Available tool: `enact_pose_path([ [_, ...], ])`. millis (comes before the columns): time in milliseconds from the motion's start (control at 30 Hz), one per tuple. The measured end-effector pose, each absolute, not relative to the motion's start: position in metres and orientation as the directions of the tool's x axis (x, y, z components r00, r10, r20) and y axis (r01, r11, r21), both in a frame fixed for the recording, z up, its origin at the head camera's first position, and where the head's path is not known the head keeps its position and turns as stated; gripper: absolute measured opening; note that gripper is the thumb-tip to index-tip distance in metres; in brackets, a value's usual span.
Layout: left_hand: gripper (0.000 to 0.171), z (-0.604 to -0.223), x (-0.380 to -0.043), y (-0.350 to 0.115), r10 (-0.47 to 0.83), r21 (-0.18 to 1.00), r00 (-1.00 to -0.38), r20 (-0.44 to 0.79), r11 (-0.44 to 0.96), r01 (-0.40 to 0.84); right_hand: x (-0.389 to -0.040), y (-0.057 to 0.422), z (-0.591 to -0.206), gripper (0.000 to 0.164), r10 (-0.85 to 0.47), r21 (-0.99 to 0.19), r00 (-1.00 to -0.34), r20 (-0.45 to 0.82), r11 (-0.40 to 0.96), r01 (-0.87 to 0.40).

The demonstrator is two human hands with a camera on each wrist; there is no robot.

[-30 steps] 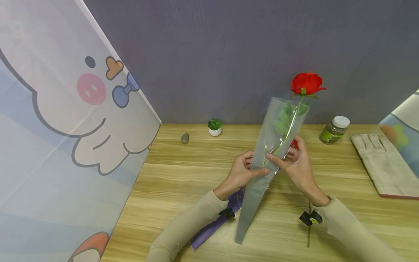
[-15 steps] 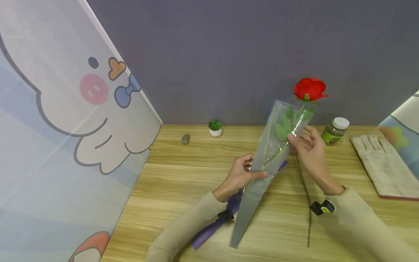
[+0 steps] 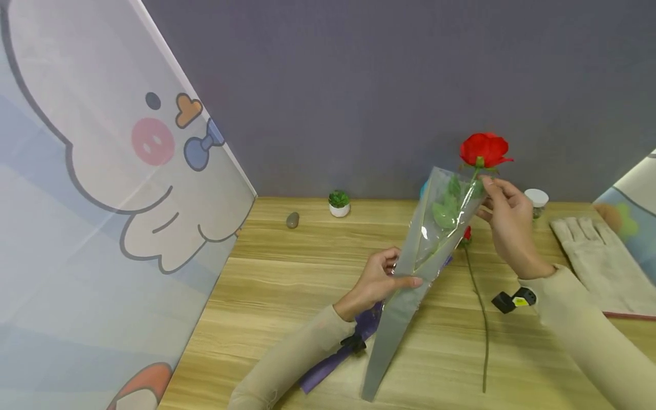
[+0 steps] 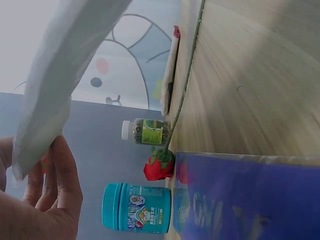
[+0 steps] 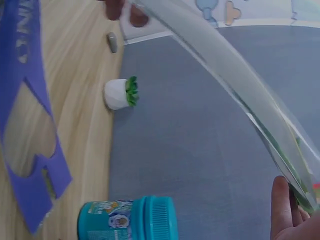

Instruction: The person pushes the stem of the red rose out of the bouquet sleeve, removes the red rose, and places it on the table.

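My left hand (image 3: 376, 282) grips the middle of a clear flower sleeve (image 3: 392, 330), thumb across its front. Inside the tilted sleeve stand the stem and leaves of a red rose (image 3: 484, 150), its bloom above the open top. At the upper right edge, just below the bloom, my right hand (image 3: 512, 225) pinches the sleeve. A second rose (image 3: 485, 330) lies on the table to the right, its bloom partly hidden by the sleeve. Beneath my left forearm lies a purple flower sleeve (image 3: 328, 367); the right wrist view shows its heart-shaped window.
Along the back stand a grey stone (image 3: 292, 220), a small potted plant (image 3: 339, 204) and a white-lidded jar (image 3: 536, 198), partly behind my right hand. A turquoise jar (image 4: 145, 207) stands behind the sleeve. Pale work gloves (image 3: 599, 256) lie at the right.
My right hand has slid up the sleeve's right edge from its middle to near the top, uncovering the second rose's stem. My left hand keeps its grip; sleeve and rose have sunk slightly in view.
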State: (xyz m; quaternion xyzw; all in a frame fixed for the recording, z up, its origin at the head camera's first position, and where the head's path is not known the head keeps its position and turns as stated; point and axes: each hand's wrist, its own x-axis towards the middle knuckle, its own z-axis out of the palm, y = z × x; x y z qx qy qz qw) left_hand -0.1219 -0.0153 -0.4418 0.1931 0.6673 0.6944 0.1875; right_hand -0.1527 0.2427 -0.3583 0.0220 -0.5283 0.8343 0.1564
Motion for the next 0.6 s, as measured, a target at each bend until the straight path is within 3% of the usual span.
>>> enact_pose_path([
  [133,0.041,-0.4431,-0.1197,-0.0153,0.526,0.999,-0.850,0.001,-0.035,-0.021,-0.1549,0.2454,-0.3555,0.016,0.223,-0.868,-0.954,0.201,-0.410,-0.279],
  [400,0.048,-0.4457,-0.1193,-0.0168,0.552,0.998,-0.833,-0.019,-0.038,-0.048,-0.1565,0.2452,-0.3555,0.023,0.261,-0.934,-0.953,0.156,-0.274,-0.228],
  [600,0.038,-0.4440,-0.1185,-0.0197,0.581,0.999,-0.814,-0.016,-0.027,-0.039,-0.1579,0.2451,-0.3540,0.021,0.286,-0.934,-0.945,0.157,-0.267,-0.236],
])
